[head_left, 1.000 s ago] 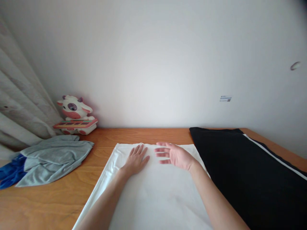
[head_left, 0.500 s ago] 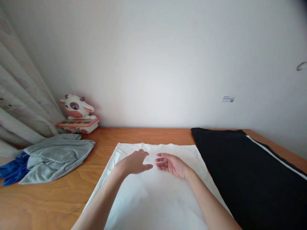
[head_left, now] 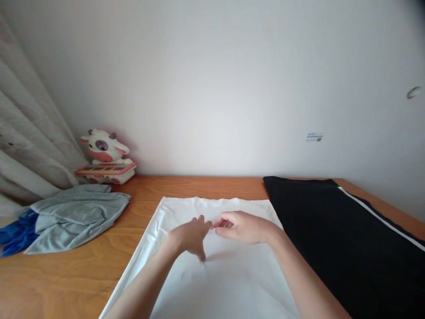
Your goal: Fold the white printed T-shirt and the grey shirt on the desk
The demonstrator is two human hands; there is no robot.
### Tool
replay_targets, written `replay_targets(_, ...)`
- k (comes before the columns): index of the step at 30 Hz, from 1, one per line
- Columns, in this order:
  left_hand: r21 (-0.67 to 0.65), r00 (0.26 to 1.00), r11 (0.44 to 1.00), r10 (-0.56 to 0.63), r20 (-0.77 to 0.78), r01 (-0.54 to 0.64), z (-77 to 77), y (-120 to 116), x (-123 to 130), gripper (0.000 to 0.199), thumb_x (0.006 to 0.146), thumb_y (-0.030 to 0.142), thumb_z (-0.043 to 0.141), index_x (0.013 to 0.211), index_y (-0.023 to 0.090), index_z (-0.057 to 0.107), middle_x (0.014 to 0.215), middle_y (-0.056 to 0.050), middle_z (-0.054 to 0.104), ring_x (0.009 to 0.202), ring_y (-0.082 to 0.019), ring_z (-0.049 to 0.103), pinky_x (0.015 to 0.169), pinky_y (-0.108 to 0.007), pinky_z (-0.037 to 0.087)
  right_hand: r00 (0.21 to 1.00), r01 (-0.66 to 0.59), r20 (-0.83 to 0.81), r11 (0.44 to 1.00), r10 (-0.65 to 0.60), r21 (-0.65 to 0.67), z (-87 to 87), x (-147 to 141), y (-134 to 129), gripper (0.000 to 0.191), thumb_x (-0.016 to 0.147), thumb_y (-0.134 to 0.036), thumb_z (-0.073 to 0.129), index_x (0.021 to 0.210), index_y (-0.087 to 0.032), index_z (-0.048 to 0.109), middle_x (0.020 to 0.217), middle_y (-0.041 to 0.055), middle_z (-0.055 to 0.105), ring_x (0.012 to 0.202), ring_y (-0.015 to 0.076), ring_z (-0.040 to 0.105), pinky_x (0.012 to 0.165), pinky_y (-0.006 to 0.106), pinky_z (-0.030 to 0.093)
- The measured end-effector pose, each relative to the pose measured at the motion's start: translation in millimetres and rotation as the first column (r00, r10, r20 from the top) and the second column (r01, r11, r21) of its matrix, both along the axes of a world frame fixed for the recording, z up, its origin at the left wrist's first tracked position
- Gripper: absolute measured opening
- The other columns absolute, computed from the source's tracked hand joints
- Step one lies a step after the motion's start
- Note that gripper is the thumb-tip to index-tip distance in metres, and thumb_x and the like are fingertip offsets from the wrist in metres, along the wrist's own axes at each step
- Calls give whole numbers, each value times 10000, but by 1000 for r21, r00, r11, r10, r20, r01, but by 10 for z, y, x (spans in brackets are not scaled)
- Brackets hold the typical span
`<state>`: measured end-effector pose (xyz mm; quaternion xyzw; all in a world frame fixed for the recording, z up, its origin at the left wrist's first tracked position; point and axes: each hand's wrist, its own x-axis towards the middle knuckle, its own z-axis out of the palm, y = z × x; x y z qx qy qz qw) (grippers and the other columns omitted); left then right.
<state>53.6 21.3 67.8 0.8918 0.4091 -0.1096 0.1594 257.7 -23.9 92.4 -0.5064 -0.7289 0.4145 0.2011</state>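
A white cloth (head_left: 212, 288) lies spread out flat in front of me, with faint creases along its left side and near the middle. My left hand (head_left: 191, 235) is over it, fingers apart; its thumb points down and its tip seems to meet the fabric. Close by on the right, my right hand (head_left: 244, 227) hovers above the same cloth, its fingers loosely curled with a gap between them and the thumb. Nothing shows in either hand. The fingertips of the two hands nearly meet over the cloth's middle.
Black fabric with a white stripe (head_left: 348, 248) lies along the white cloth's right side. At the left are a crumpled grey cloth (head_left: 79, 217), a blue cloth (head_left: 20, 232) and a cow-shaped toy keyboard (head_left: 106, 157) beside a curtain (head_left: 29, 124). Under them is a wooden tabletop (head_left: 66, 283) against a wall.
My right hand has turned from palm showing to back showing, with its fingers curling. My left thumb has swung down toward the cloth. The view has shifted slightly.
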Motion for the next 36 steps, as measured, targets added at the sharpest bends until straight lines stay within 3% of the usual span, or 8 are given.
replay_targets(2, -2, 1000, 1000, -9, 7, 9, 9, 16, -16, 723, 538, 463, 895, 1183, 258, 639, 1193, -84, 621, 1076, -346, 654, 874, -400, 550, 992, -37, 128, 991, 20, 129, 69, -172, -151, 242, 827, -358, 645, 1023, -249, 737, 1003, 64, 759, 895, 241, 687, 802, 357, 518)
replay_targets(5, -8, 999, 999, -51, -15, 50, 31, 33, -47, 706, 561, 436, 892, 1196, 267, 634, 1190, -84, 606, 1085, -340, 644, 917, -416, 534, 938, -162, 340, 951, 66, 262, -26, -502, -321, 251, 754, -229, 670, 988, -189, 754, 1005, 155, 745, 864, 293, 704, 759, 386, 539)
replay_targets(8, -4, 996, 998, -67, -58, 67, 48, 49, -74, 849, 552, 402, 908, 1318, 285, 560, 1284, -102, 563, 1133, -350, 621, 970, -447, 512, 836, -251, 542, 939, 87, 237, -140, -755, -386, 289, 741, -133, 666, 1016, -140, 753, 1022, 237, 720, 925, 346, 703, 770, 434, 565)
replay_targets(11, -35, 993, 997, -65, -100, 62, 62, 70, -86, 966, 498, 392, 940, 1364, 288, 523, 1352, -105, 521, 1174, -358, 595, 993, -446, 505, 773, -237, 631, 952, 64, 194, -130, -848, -381, 391, 749, -121, 666, 1137, -126, 707, 1204, 258, 655, 1103, 370, 651, 867, 483, 563)
replay_targets(14, -63, 991, 997, -61, -120, 54, 75, 85, -84, 1025, 460, 416, 956, 1375, 286, 514, 1370, -104, 499, 1204, -364, 567, 997, -434, 504, 743, -234, 659, 968, 115, 95, -64, -828, -345, 515, 741, -160, 706, 1253, -154, 645, 1353, 236, 566, 1223, 368, 577, 921, 502, 549)
replay_targets(19, -91, 994, 995, -41, -106, 32, 94, 85, -72, 969, 465, 440, 954, 1331, 317, 537, 1343, -72, 514, 1218, -344, 551, 998, -406, 491, 784, -215, 596, 977, 174, -2, -69, -700, -233, 756, 626, -238, 826, 1345, -225, 589, 1515, 199, 407, 1264, 383, 522, 927, 545, 541)
replay_targets(26, -96, 992, 994, -56, -111, 45, 113, 81, -72, 949, 504, 425, 944, 1347, 305, 525, 1361, -77, 510, 1233, -343, 544, 1025, -399, 465, 784, -208, 587, 976, 203, -59, -127, -540, -97, 843, 596, -218, 856, 1385, -303, 568, 1488, 100, 445, 1298, 307, 511, 1066, 422, 461)
replay_targets(36, -122, 995, 992, -38, -97, 26, 156, 63, -63, 927, 513, 390, 947, 1338, 314, 531, 1364, -73, 499, 1234, -336, 529, 1015, -405, 477, 744, -95, 650, 988, 152, -122, -54, -365, -49, 976, 512, -202, 883, 1418, -257, 524, 1395, 113, 483, 1267, 322, 517, 1009, 410, 495)
